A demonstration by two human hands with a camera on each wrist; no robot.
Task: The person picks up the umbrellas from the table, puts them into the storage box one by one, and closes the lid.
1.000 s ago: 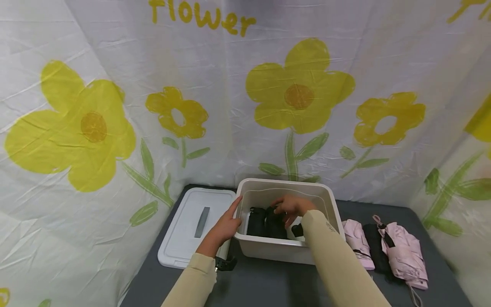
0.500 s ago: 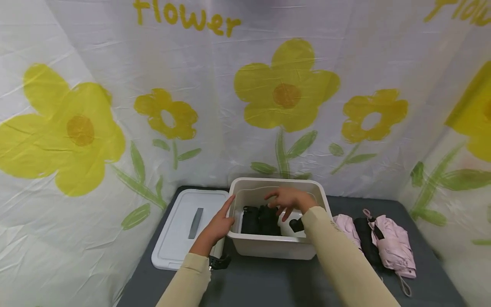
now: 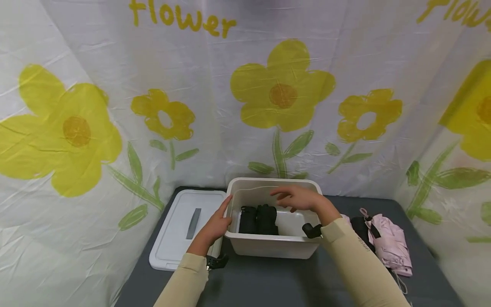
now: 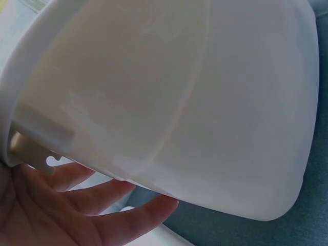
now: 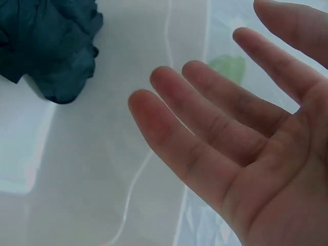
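Observation:
My left hand (image 3: 215,224) holds the left rim of a beige plastic storage bin (image 3: 268,248). In the left wrist view, its fingers (image 4: 136,218) lie against the outside of the bin's wall (image 4: 246,133) below the rim; the thumb is hidden there. Above the right part of the bin hovers my right hand (image 3: 297,198), holding nothing, its fingers (image 5: 205,130) spread and gently bent. Two rolled black fabric bundles (image 3: 248,220) (image 3: 266,219) stand side by side in the bin's left part. One corner of dark crumpled fabric (image 5: 51,46) shows in the right wrist view.
Left of the bin lies a white lid (image 3: 180,238) with a grey handle (image 3: 193,224). To the right, pink fabric bundles (image 3: 388,243) and a black one (image 3: 360,232) lie on the dark grey table (image 3: 264,281). A flower-printed curtain (image 3: 215,157) hangs behind.
My right hand has come off the black bundle, rising and drawing back to the right. The left hand stays at the rim. The whole view has shifted slightly as the head turned right.

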